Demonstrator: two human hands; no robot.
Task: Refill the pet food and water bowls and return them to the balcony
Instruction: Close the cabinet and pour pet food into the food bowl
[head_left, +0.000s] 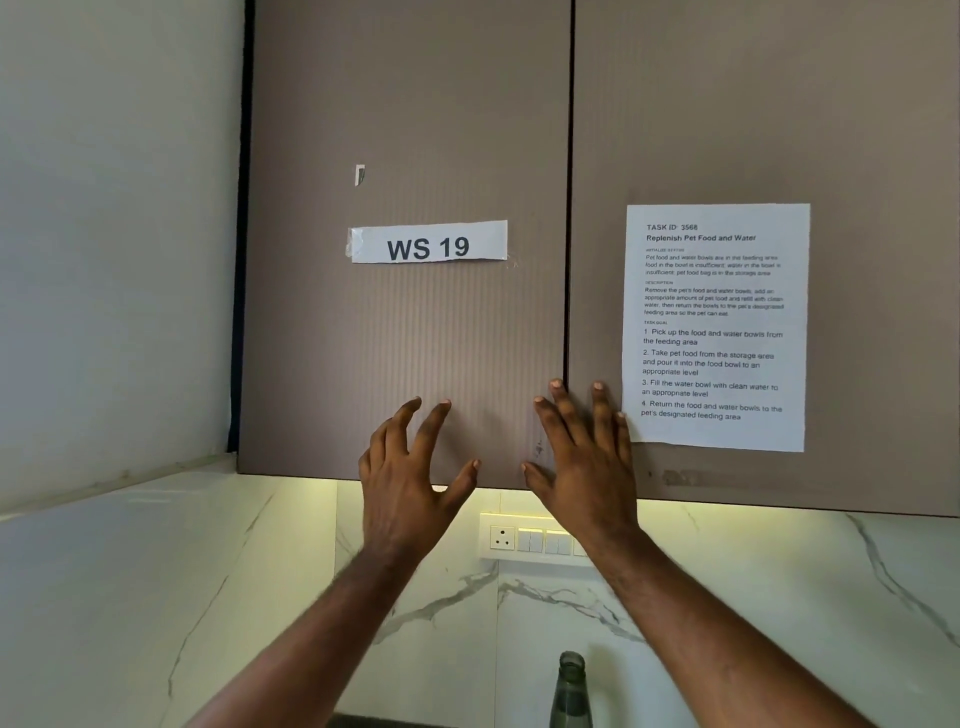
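Both of my hands are raised in front of a brown wall cabinet. My left hand (410, 478) is open with fingers spread, close to the lower part of the left cabinet door (405, 338). My right hand (584, 462) is open too, its fingers lying over the seam between the left door and the right cabinet door (857, 130). Neither hand holds anything. No pet bowl or food bag is in view.
A "WS 19" label (428, 243) is taped to the left door and a printed task sheet (716, 327) to the right one. Below are a marble backsplash with a socket and switch panel (530, 538) and the neck of a dark green bottle (571, 691). A white wall (114, 234) stands left.
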